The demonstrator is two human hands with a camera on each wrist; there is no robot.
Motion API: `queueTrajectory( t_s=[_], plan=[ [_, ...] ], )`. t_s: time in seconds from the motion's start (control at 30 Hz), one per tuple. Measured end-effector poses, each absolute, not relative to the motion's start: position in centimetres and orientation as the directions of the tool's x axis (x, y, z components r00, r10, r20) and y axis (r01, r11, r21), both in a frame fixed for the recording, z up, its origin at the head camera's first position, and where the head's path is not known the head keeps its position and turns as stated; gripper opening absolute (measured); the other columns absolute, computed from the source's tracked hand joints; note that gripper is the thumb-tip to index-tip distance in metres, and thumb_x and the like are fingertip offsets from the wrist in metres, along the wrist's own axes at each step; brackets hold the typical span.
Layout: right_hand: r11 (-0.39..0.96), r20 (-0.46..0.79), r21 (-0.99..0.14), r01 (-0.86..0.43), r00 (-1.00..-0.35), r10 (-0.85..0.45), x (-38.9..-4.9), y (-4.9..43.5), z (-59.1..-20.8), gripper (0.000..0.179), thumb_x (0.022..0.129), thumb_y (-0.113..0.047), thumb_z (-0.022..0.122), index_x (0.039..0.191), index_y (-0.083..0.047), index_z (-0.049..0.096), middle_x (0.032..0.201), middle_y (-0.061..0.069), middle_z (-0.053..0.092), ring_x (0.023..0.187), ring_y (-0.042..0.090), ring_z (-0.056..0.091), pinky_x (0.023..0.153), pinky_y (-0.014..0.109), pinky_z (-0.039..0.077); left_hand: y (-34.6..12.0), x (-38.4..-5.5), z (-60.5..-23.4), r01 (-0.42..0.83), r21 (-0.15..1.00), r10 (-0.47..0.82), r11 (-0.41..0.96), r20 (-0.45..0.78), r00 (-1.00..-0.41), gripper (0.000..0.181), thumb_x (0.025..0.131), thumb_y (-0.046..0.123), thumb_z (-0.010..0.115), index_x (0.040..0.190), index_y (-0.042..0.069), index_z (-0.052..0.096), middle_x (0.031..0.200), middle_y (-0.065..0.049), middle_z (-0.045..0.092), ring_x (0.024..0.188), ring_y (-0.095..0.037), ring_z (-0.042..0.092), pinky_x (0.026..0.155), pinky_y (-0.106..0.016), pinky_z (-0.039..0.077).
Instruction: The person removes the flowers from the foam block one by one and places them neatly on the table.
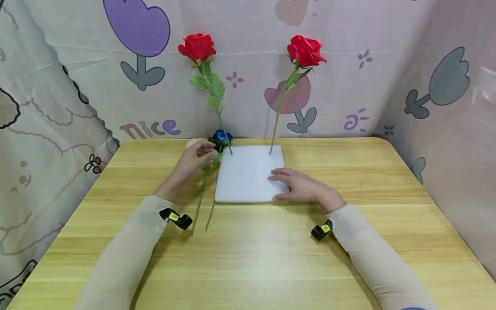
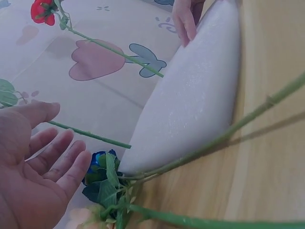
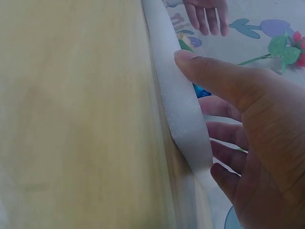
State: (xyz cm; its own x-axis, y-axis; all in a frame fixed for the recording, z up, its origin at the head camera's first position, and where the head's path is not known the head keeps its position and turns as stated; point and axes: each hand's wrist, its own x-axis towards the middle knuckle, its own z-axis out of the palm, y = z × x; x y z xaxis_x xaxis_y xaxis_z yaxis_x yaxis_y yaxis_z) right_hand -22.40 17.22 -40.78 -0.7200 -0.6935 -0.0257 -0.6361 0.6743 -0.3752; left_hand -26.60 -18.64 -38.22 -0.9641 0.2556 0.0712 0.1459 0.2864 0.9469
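A white foam block (image 1: 248, 178) lies on the table, with two red roses standing in its far part. The left red rose (image 1: 196, 48) leans left from the far left corner; the right red rose (image 1: 306, 51) leans right. My left hand (image 1: 193, 159) hovers beside the block's left edge with loosely bent fingers and an empty palm, over a blue rose (image 1: 223, 136) and a pale flower (image 2: 83, 217). My right hand (image 1: 300, 186) rests on the block's right side, fingers spread over the top and thumb (image 3: 188, 59) at the near edge.
Two green stems (image 1: 199, 200) run along the wooden table (image 1: 248, 254) left of the block, toward the near side. A printed cloth backdrop (image 1: 248, 26) rises behind the table and at both sides. Each wrist wears a small black camera.
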Motion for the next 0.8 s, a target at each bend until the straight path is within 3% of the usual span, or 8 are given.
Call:
queueTrajectory(
  t_s=[0.17, 0.57, 0.8],
  plan=[
    [0.678, -0.029, -0.373, -0.633, -0.723, -0.69, -22.3, 17.2, -40.7, 0.067, 0.09, -0.05, 0.067, 0.144, -0.015, 0.05, 0.155, 0.007, 0.034, 0.143, 0.028, 0.027, 0.117, 0.043, 0.025, -18.0, -27.3, -38.3, 0.144, 0.957, 0.233, 0.251, 0.085, -0.969, 0.049, 0.099, 0.021, 0.06, 0.137, -0.006, 0.044, 0.127, -0.019, 0.055, 0.117, -0.03, 0.055, 0.096, -0.035, 0.052],
    [0.681, -0.027, -0.369, -0.632, -0.725, -0.688, -22.3, 17.2, -40.7, 0.067, 0.09, -0.05, 0.066, 0.145, -0.016, 0.049, 0.155, 0.007, 0.034, 0.143, 0.029, 0.027, 0.117, 0.044, 0.025, -16.5, -29.3, -38.6, 0.127, 0.959, 0.2, 0.253, 0.076, -0.977, 0.063, 0.096, 0.024, 0.065, 0.149, 0.004, 0.036, 0.142, -0.016, 0.047, 0.128, -0.03, 0.048, 0.105, -0.039, 0.044],
    [0.677, -0.023, -0.371, -0.636, -0.722, -0.691, -22.2, 17.2, -40.8, 0.067, 0.091, -0.051, 0.066, 0.145, -0.016, 0.049, 0.155, 0.007, 0.033, 0.143, 0.029, 0.027, 0.117, 0.044, 0.025, -15.7, -30.3, -38.9, 0.125, 0.956, 0.197, 0.267, 0.073, -0.978, 0.064, 0.096, 0.019, 0.066, 0.149, 0.003, 0.034, 0.143, -0.018, 0.046, 0.126, -0.032, 0.05, 0.104, -0.039, 0.045]
  ],
)
